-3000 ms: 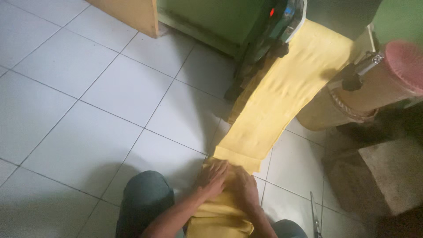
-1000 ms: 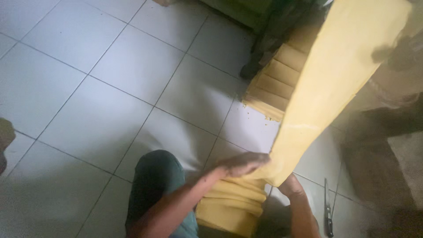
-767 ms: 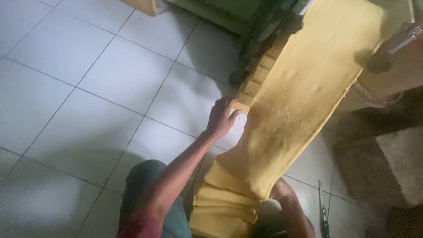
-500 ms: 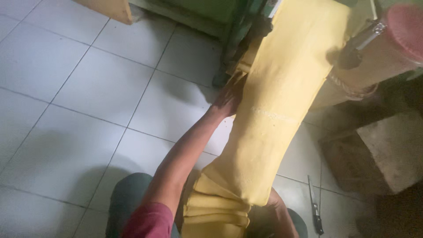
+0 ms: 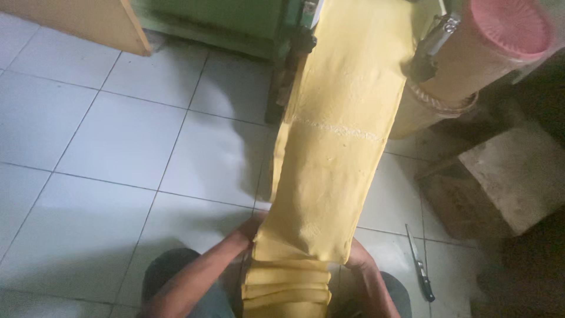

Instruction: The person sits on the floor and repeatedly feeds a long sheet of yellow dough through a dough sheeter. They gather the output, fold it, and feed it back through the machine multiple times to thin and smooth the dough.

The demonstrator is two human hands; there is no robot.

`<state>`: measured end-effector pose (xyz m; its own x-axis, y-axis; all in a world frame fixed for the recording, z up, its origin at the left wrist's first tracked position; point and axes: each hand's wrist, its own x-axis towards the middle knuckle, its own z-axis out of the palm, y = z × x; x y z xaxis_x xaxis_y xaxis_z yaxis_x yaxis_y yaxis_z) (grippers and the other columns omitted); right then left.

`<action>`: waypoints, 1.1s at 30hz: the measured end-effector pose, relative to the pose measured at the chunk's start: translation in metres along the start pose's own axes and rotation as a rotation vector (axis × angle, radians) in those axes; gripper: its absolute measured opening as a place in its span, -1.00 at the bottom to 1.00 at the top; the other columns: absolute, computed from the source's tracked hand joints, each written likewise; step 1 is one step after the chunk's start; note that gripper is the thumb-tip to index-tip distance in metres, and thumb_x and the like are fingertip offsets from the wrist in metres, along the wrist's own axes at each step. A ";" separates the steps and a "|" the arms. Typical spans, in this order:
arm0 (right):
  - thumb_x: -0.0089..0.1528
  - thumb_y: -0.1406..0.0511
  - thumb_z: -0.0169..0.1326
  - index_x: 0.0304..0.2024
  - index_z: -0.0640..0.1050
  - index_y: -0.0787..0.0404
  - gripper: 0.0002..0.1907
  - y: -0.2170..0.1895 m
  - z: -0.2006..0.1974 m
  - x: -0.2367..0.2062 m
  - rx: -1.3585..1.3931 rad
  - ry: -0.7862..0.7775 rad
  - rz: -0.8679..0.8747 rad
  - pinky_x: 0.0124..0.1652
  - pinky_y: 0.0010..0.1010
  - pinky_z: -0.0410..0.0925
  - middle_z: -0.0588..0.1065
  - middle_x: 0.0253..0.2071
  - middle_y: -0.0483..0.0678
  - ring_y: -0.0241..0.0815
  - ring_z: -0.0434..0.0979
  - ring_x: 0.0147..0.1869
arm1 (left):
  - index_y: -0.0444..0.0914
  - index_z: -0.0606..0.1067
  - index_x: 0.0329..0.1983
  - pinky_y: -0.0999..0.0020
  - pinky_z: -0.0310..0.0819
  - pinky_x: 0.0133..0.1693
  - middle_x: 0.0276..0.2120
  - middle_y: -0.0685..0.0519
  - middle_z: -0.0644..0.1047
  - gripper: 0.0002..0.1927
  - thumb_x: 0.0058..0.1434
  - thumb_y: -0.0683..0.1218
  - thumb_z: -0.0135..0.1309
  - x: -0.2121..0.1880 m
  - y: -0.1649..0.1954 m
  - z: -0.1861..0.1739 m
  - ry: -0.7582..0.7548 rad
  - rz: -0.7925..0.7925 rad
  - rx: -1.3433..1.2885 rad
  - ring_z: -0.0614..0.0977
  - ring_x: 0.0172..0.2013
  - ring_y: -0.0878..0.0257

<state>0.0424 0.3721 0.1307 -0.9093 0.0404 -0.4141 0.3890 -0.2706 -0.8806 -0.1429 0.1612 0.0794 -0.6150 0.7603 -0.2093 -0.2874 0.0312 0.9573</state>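
Both hands (left hand (image 5: 252, 227); right hand (image 5: 355, 254)) grip yellow dough sheet (image 5: 335, 153).

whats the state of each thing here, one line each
dough sheet: one long yellow band hanging taut from the machine down to the hands
folded stack: pleated in layers between the hands
left hand: at the sheet's left edge, grip hidden
right hand: mostly hidden under the sheet
knife: flat on the floor tiles
pink lid: on its container

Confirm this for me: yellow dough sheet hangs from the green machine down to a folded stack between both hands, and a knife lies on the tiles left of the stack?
Not quite. The head view shows the knife lying right of the folded stack, not left. The rest holds.
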 end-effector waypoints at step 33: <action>0.02 0.26 0.24 0.31 0.31 0.42 -0.16 0.120 0.047 -0.044 -1.051 0.690 -0.581 0.13 0.05 0.31 0.30 0.27 0.44 0.46 0.33 0.29 | -0.21 0.43 0.23 -0.28 -0.10 0.33 0.29 -0.18 0.39 -0.45 0.26 0.14 0.14 -0.149 -0.074 0.065 0.286 0.233 1.118 0.29 0.35 -0.12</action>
<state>0.1223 0.2924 0.0545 -0.8412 0.4425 0.3107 0.1909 0.7807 -0.5951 0.0178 0.0877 0.0524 -0.7510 0.6537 0.0930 0.5699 0.5706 0.5913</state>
